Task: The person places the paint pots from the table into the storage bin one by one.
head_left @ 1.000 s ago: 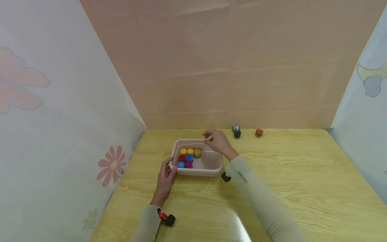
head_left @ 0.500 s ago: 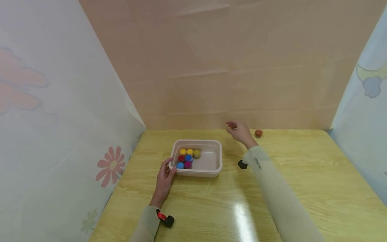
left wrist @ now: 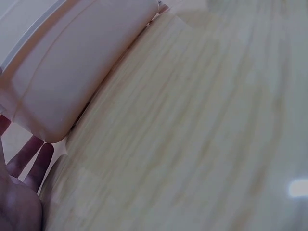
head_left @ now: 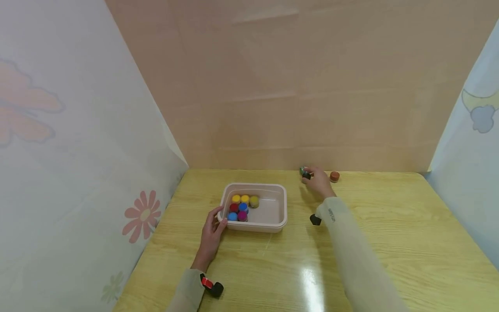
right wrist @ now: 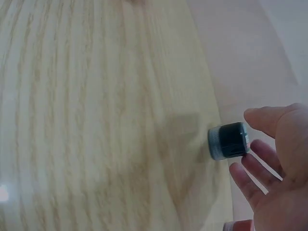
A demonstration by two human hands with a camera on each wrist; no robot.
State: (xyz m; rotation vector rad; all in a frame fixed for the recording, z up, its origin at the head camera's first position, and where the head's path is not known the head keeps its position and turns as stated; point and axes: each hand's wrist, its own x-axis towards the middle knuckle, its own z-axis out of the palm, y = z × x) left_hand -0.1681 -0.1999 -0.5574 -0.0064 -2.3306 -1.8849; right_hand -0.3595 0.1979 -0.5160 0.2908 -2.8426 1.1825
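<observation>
My left hand (head_left: 211,238) holds the near left corner of a pale pink plastic container (head_left: 283,203), thumb and fingers on either side; the left wrist view shows fingertips against its outer wall (left wrist: 72,72). Inside sit several small paint pots, including yellow (head_left: 236,199), dark red (head_left: 234,208), blue (head_left: 232,216) and magenta (head_left: 242,216). At the table's back, my right hand (head_left: 320,183) reaches round a black paint pot (head_left: 306,176). In the right wrist view the thumb stands apart from this dark pot (right wrist: 230,141), fingertips close to it. A green pot (head_left: 302,170) is partly hidden behind.
An orange-red paint pot (head_left: 334,176) stands right of my right hand near the back edge. A brown paper-like wall (head_left: 249,130) rises behind the wooden table (head_left: 390,225). Pale decorated walls (head_left: 89,151) flank it on both sides.
My right hand has moved from above the container to the right, over to the black pot at the back. My left hand has stayed at the container's corner.
</observation>
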